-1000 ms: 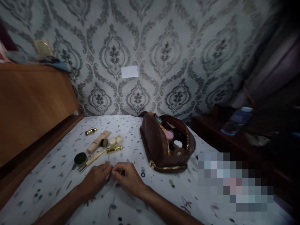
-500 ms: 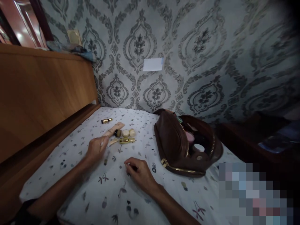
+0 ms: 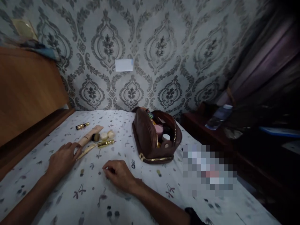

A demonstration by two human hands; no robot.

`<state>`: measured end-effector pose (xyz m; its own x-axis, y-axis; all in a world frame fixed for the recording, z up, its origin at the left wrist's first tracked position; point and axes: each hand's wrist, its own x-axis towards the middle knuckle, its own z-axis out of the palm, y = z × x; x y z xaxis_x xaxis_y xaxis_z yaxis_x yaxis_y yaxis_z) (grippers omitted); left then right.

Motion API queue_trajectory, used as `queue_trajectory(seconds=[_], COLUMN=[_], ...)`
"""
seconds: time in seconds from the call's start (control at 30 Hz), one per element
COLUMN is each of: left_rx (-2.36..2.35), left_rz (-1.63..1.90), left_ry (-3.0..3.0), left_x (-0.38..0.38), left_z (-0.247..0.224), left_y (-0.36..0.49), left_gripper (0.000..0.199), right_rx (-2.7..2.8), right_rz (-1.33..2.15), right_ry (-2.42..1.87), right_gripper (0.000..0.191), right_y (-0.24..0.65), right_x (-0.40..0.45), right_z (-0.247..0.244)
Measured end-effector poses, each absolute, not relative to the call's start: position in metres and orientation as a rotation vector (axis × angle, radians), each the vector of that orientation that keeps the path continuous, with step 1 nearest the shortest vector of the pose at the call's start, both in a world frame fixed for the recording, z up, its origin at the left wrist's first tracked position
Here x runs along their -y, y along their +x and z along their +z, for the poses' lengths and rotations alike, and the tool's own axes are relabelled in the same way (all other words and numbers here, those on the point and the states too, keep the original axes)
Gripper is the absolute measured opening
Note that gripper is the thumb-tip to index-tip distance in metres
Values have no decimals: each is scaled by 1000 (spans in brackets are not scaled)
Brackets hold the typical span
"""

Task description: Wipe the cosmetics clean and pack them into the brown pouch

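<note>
My left hand (image 3: 64, 157) lies at the lower end of a beige tube (image 3: 90, 135), fingers partly spread, touching it or right beside it. A thin pale stick (image 3: 86, 151) lies just right of those fingers. Beyond are a dark-lidded jar (image 3: 95, 137), two small cream jars (image 3: 107, 135) and a gold tube (image 3: 105, 143). A black and gold lipstick (image 3: 82, 126) lies farther back. My right hand (image 3: 119, 175) rests on the sheet with curled fingers and nothing visible in them. An unzipped brown bag (image 3: 146, 134) stands to the right, with a pink item and a white-lidded jar inside.
A wooden panel (image 3: 30, 93) borders the bed at the left, and patterned wallpaper is behind. A clear bottle (image 3: 219, 117) lies on a dark surface at the right. A pixelated patch covers part of the sheet beyond the bag.
The view has turned right, so the items and bag appear farther left. My left hand has loosened at the beige tube's end, its fingers flatter. My right hand remains curled on the sheet.
</note>
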<state>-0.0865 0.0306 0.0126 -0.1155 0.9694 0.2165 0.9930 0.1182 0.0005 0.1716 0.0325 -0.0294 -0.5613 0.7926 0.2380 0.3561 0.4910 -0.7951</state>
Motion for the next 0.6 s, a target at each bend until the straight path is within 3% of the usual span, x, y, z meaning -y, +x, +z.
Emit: queue_trajectory(seconds=[0.23,0.37,0.6], left_rx=[2319,2103,1467], left_rz=[-380,-624,-766], left_ry=[-1863,-1964,-2378], left_x=[-27,-20,-21], left_z=[30,34,2], left_y=[-89,-72,-5], left_gripper=[39,38,33], right_rx=[2179,2179,2096], right_rz=[901,884,826], right_ry=[-910,-871,-812], right_gripper=[18,20,67], right_y=[172,172,172], right_x=[-32,-32,-33], right_z=[-29,-32,-37])
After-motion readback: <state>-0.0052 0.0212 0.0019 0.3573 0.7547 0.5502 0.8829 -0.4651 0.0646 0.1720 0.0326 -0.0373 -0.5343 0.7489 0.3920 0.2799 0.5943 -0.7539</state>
